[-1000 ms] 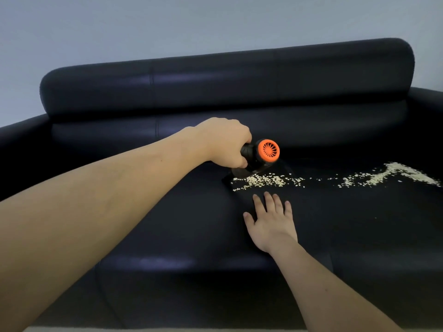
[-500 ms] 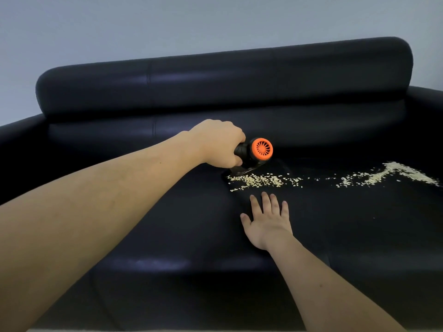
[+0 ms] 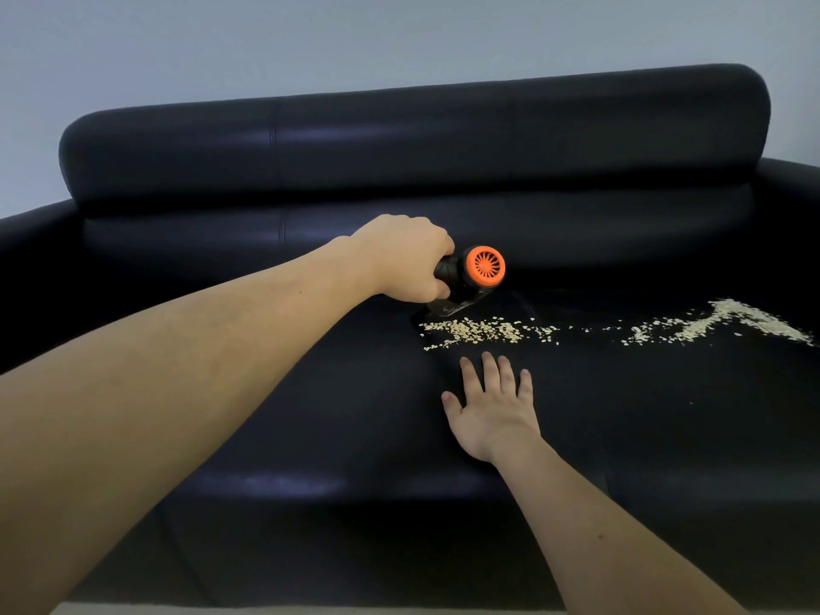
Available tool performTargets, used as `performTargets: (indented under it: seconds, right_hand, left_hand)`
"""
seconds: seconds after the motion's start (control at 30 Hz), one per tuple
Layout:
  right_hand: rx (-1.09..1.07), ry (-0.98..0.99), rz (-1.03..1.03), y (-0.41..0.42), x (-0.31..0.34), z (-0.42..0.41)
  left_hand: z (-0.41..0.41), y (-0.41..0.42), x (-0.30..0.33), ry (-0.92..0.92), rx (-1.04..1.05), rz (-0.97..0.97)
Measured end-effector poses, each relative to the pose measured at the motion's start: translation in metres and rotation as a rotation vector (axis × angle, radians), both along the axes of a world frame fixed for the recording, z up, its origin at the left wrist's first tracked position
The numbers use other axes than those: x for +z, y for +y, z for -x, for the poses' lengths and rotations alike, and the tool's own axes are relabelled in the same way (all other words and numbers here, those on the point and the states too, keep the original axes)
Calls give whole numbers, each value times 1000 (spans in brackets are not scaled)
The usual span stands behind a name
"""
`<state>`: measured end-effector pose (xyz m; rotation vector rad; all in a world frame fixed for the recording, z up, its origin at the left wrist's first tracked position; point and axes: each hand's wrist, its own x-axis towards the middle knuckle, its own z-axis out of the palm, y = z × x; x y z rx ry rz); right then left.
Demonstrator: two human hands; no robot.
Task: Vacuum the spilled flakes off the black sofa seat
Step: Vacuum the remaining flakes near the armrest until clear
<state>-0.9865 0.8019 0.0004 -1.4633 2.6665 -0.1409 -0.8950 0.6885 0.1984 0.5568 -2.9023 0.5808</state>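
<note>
While left hand gripped handheld vacuum by its barrel, nozzle at flake trail on sofa seat; right hand lay flat nearby. Flakes looked light, scatter-prone.

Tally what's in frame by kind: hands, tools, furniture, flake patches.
Hands: 2, left hand and right hand
Tools: 1, handheld vacuum
Furniture: 1, black sofa
Flake patches: 2, near patch and far patch
Total: 6

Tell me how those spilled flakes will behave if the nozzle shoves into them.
The flakes look thin and loose, so probably light, scattering easily. The sofa seat looks smooth and glossy, so they would likely slide ahead of the vacuum rather than stay put.
</note>
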Motion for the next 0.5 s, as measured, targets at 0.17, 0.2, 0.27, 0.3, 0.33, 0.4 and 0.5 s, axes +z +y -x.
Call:
performTargets:
  seconds: [0.17,0.2,0.27,0.3,0.33,0.4,0.5]
  right_hand:
    - [1,-2,8,1,0,0]
    - [1,-2,10,1,0,0]
    - [2,0,15,1,-1,0]
    - [3,-1,22,1,-1,0]
    - [5,-2,29,1,-1,0]
    - [12,-2,46,2,-2,1]
    - [25,-6,74,4,-3,2]
  left_hand:
    - [-2,5,2,-2,-6,-1]
    - [-2,7,3,-3,-8,-1]
    - [-3,9,3,-6,-11,-1]
    - [-4,11,3,-10,-13,0]
    - [-4,13,3,-13,-14,2]
    - [-5,17,3,-14,-17,8]
    - [-8,21,4,-14,-21,13]
